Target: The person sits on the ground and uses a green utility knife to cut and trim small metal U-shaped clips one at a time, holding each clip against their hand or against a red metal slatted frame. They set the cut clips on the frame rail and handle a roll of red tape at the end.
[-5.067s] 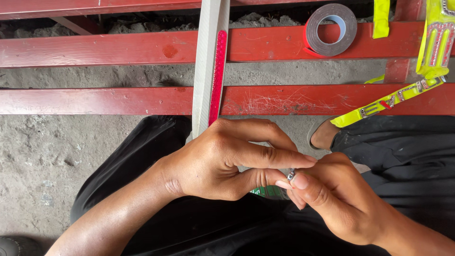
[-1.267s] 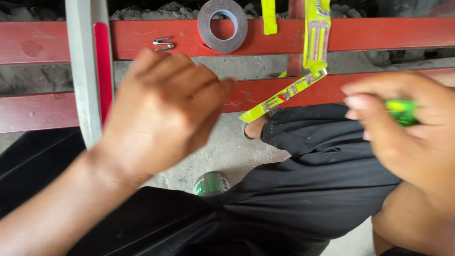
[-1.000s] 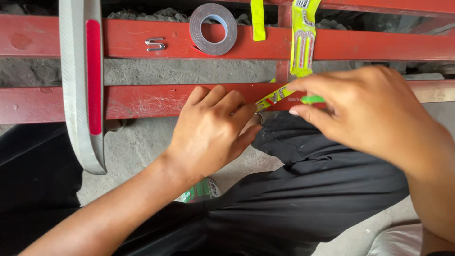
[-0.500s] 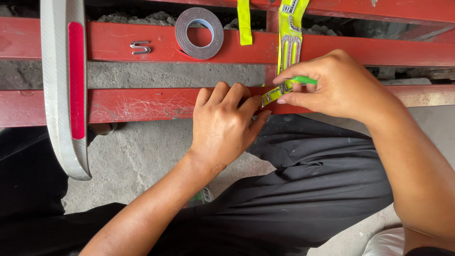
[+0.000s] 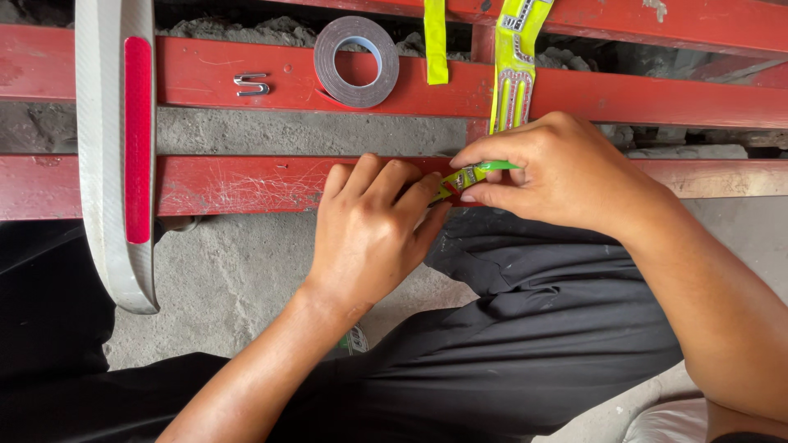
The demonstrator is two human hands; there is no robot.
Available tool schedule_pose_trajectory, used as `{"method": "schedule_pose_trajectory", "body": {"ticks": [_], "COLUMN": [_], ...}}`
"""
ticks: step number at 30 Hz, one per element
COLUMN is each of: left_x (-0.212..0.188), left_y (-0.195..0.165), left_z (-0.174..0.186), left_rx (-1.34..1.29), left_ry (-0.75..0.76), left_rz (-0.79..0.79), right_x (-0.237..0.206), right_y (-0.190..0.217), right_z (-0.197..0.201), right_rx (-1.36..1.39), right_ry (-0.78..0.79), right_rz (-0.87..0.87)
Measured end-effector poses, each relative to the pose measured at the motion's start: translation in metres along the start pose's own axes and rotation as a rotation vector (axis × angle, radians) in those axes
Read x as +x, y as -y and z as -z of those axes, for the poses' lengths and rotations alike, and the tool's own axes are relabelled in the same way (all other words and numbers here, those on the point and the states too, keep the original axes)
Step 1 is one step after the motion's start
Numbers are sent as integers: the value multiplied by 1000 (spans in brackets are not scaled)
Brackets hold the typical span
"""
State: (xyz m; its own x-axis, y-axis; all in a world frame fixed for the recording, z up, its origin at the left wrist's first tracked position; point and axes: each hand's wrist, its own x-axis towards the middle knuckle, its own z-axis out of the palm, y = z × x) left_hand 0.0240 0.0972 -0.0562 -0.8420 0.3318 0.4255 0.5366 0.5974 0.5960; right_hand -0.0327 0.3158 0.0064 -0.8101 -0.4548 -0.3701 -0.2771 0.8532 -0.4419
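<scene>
Strip [image 5: 460, 176] of yellow-green sticker, which we judge thin, floppy and light, sits pinned under our left hand [image 5: 373, 234] fingertips while our right hand [image 5: 558, 176] pinches a green tool [image 5: 495, 166] at its end.

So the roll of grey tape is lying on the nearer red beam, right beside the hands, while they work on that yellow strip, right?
Not quite. In the head view the roll of grey tape lies on the farther red beam, away from the hands. The left hand and right hand do work on the yellow strip, at the nearer red beam.
</scene>
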Motion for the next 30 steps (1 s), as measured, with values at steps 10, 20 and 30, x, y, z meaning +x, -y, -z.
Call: {"method": "schedule_pose_trajectory", "body": {"ticks": [10,20,30], "left_x": [-2,0,8], "left_y": [0,-3,-9], "left_z": [6,7,8], "left_rx": [12,41,52], "left_ry": [25,-45,-108], "left_rz": [20,59,125], "right_x": [9,17,21], "right_y": [15,20,24], "right_z": [-8,-16,-11], "right_rx": [14,327,278], "right_ry": [12,80,109], "right_rz": [34,-233,-318]}}
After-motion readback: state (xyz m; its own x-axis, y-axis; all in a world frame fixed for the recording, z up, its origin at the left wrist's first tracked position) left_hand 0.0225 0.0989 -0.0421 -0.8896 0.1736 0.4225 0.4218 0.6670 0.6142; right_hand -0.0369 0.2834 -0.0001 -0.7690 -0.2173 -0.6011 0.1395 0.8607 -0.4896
